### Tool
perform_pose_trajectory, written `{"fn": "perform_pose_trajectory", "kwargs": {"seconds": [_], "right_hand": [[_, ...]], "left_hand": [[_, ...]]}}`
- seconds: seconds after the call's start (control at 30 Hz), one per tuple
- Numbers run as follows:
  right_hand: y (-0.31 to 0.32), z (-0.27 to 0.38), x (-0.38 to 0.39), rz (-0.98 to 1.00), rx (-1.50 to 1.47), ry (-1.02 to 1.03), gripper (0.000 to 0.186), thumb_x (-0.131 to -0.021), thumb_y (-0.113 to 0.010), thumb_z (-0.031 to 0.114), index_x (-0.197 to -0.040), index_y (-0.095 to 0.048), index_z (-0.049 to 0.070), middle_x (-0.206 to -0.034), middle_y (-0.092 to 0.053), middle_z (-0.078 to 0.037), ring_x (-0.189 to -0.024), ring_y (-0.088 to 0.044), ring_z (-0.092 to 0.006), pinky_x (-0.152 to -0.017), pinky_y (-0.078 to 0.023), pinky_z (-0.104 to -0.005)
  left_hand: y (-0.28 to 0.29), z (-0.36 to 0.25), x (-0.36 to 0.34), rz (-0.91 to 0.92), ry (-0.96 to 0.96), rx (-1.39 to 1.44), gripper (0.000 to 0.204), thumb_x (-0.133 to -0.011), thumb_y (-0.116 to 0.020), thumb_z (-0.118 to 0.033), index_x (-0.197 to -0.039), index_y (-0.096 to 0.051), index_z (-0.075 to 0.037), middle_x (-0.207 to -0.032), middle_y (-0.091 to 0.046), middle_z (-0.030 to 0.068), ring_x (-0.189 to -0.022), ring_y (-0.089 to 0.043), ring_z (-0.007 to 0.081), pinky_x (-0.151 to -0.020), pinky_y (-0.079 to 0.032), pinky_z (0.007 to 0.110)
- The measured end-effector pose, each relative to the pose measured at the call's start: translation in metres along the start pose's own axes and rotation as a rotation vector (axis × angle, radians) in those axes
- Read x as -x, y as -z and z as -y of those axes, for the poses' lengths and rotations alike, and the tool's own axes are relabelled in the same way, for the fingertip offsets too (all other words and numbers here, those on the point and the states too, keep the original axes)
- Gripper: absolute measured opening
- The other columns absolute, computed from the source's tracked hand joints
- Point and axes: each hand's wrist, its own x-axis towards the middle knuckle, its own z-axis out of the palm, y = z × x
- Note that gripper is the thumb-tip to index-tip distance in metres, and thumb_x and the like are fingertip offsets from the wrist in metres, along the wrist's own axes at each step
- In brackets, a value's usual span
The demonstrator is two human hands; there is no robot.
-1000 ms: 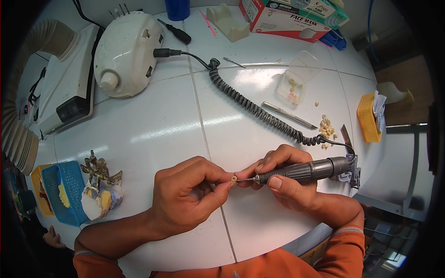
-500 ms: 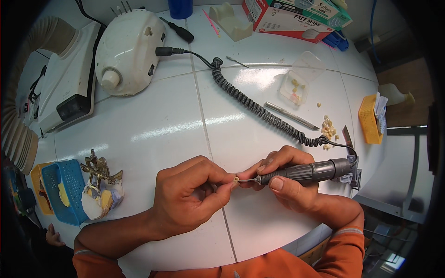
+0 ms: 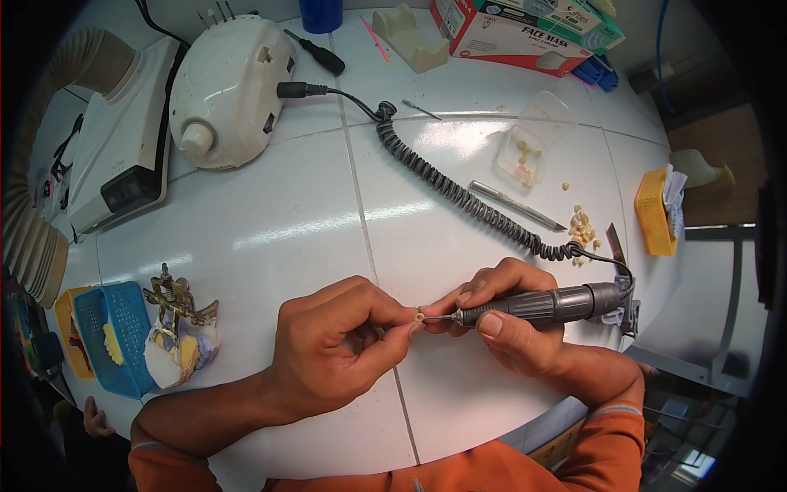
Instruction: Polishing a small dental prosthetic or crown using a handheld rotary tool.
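My left hand (image 3: pixel 336 348) pinches a small cream tooth-shaped piece (image 3: pixel 419 316) between thumb and forefinger, low over the white tiled table (image 3: pixel 270 221). My right hand (image 3: pixel 504 316) grips a grey rotary handpiece (image 3: pixel 541 306) like a pen. Its thin bur tip touches the small piece. A coiled grey cord (image 3: pixel 459 197) runs from the handpiece's rear up to a white motor unit (image 3: pixel 225 90) at the back left.
A pile of loose tooth pieces (image 3: pixel 580 228), a metal hand tool (image 3: pixel 515 203) and a clear plastic box (image 3: pixel 529 152) lie at the right. A brass articulator with a plaster model (image 3: pixel 176 332) and a blue basket (image 3: pixel 115 336) stand at the left. Cardboard boxes (image 3: pixel 525 29) sit at the back.
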Motion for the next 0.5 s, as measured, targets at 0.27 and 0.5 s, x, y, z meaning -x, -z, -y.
{"fn": "perform_pose_trajectory", "kwargs": {"seconds": [0.27,0.5], "right_hand": [[0.0006,0.0002,0.0015,0.013,0.009,-0.008,0.025,-0.099,-0.071,0.014,-0.113,-0.059,-0.002,-0.104,-0.068,-0.023,-0.12,-0.071,-0.0446,-0.098,-0.065,-0.054],[0.0007,0.0001,0.0003,0.021,0.017,0.007,0.024,-0.099,-0.07,0.014,-0.113,-0.059,-0.002,-0.101,-0.067,-0.021,-0.12,-0.071,-0.0451,-0.097,-0.065,-0.0542]], "left_hand": [[0.0036,-0.0055,-0.0003,0.038,0.055,-0.051,0.009,-0.091,-0.082,0.003,-0.095,-0.074,0.002,-0.085,-0.076,0.0071,-0.072,-0.071,0.0087,-0.06,-0.051,0.022],[0.0025,-0.0036,0.0008,0.047,0.086,-0.034,0.009,-0.091,-0.081,0.004,-0.096,-0.073,0.002,-0.085,-0.076,0.0075,-0.074,-0.072,0.0096,-0.061,-0.052,0.022]]}}
